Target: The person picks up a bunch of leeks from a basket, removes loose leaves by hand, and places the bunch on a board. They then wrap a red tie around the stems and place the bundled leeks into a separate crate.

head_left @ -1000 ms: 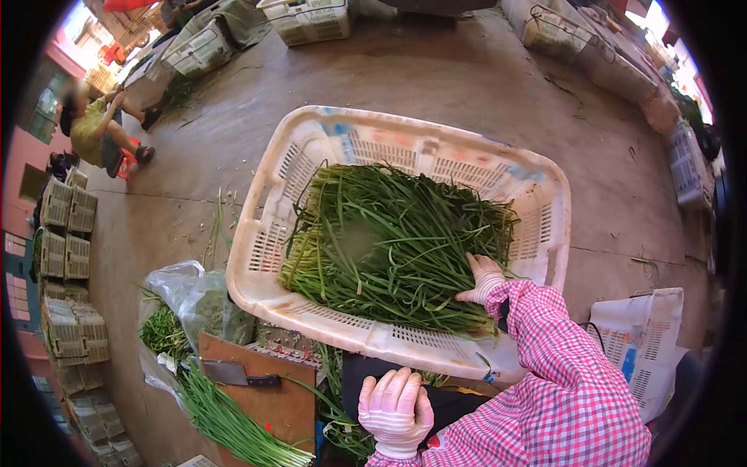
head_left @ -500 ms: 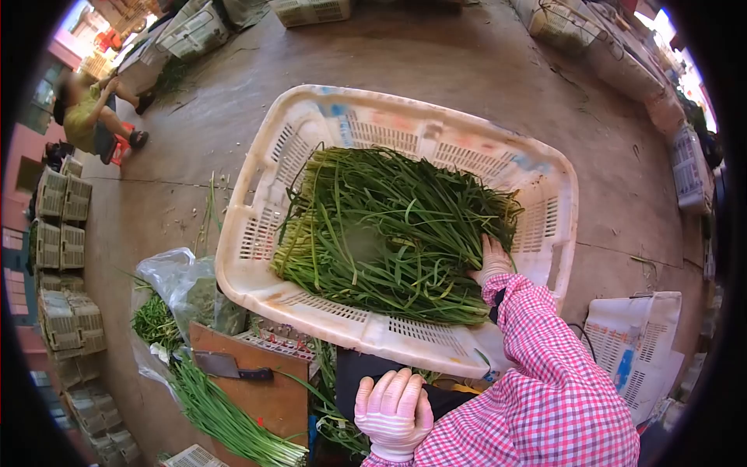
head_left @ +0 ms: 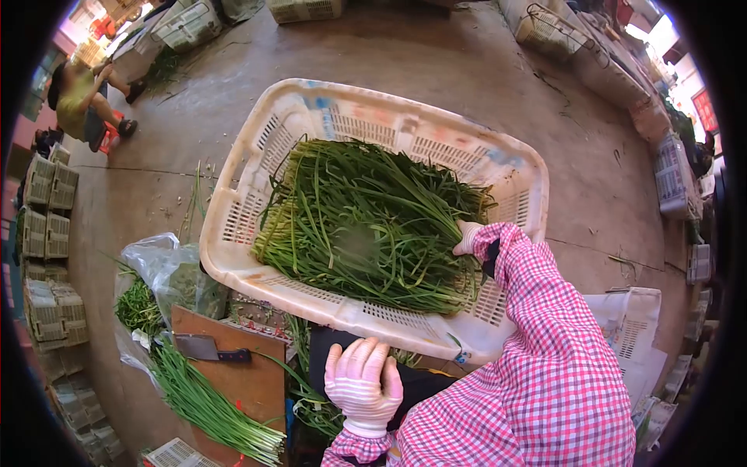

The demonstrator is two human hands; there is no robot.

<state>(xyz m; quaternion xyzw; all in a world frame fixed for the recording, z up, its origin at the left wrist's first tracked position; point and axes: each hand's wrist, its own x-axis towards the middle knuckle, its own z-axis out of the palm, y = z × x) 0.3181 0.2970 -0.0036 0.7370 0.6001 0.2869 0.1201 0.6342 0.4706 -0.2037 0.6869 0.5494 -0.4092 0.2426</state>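
Note:
A large white plastic basket [head_left: 227,251] holds a thick pile of chives [head_left: 373,210], their pale ends mostly toward the left. My right hand [head_left: 468,237], in a pale glove, is closed on chives at the right side of the pile; the leaves partly hide its fingers. In front of the basket's near rim, my left hand [head_left: 362,386] wears a striped glove. Its fingers are loosely bent, with the thumb apart and nothing in them. A cleaver [head_left: 208,348] lies on the brown board [head_left: 257,385] at lower left, beside a bunch of green stalks with white ends [head_left: 214,405].
A clear plastic bag [head_left: 159,261] with greens stands left of the basket. White crates [head_left: 48,307] are stacked along the left. Another white crate [head_left: 634,327] stands at right, near my sleeve. A seated person [head_left: 82,105] is at upper left.
The whole view has shifted, so the basket appears farther left. My right hand has moved from lying spread on the chives to closing around some. My left thumb stands farther from its fingers.

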